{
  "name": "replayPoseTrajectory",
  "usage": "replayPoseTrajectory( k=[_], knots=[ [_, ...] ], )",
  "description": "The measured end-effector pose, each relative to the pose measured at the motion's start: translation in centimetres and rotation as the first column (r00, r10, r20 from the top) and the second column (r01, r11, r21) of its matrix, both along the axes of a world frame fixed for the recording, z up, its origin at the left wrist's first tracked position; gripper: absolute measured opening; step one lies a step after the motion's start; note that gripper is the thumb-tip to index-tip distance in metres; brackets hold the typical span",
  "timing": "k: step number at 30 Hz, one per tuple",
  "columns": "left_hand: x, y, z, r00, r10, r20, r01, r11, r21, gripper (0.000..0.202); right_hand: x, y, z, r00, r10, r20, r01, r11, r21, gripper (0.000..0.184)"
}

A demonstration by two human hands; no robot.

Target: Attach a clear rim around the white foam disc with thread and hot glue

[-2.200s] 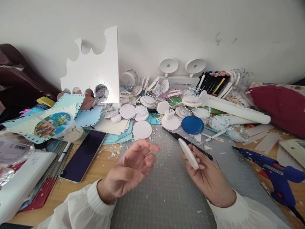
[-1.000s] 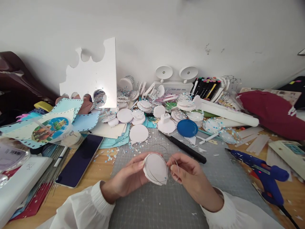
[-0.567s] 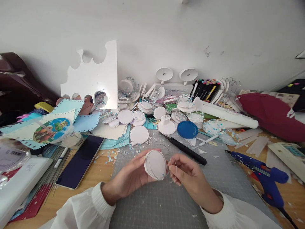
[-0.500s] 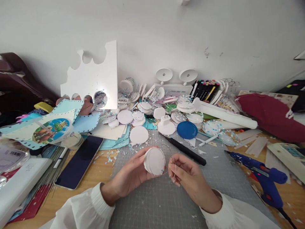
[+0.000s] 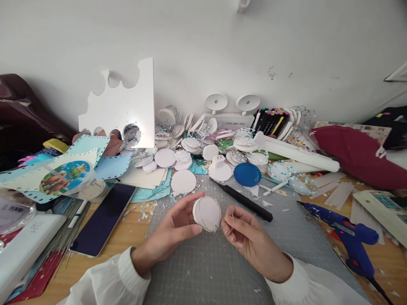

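Note:
My left hand [image 5: 173,226] pinches a white foam disc [image 5: 207,213] by its left edge and holds it above the grey cutting mat [image 5: 210,271]. A thin wire [image 5: 229,217] loops around the disc's face and rim. My right hand [image 5: 246,237] is closed on the free end of that wire, just right of the disc. Both arms wear white sleeves.
A black craft knife [image 5: 246,202] lies behind my hands, with a blue lid [image 5: 247,174] and several white discs [image 5: 183,181] beyond it. A blue glue gun [image 5: 346,234] rests at right, a dark phone [image 5: 103,218] at left. A white foam board [image 5: 122,106] leans on the wall.
My left hand, open earlier, took the disc that my right hand held. My right hand now works the wire around it. The disc has turned slightly and the view shifted a little.

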State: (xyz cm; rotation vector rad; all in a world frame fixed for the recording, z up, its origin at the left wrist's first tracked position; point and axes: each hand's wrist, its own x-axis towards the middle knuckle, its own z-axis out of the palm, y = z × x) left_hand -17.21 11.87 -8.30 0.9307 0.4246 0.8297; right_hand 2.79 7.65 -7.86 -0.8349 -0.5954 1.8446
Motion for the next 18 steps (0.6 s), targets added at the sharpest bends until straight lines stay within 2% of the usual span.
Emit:
replayPoseTrajectory(
  k=[11, 18],
  knots=[
    [0.09, -0.08, 0.06, 0.996, 0.059, -0.06, -0.06, 0.998, -0.013, 0.053, -0.21, -0.19, 0.27, 0.997, 0.036, 0.063, -0.037, 0.999, 0.013, 0.037],
    [-0.04, -0.23, 0.3, 0.99, 0.049, -0.132, -0.056, 0.997, -0.052, 0.053, -0.18, -0.21, 0.21, 0.98, 0.046, 0.196, -0.052, 0.998, 0.026, 0.042]
  ],
)
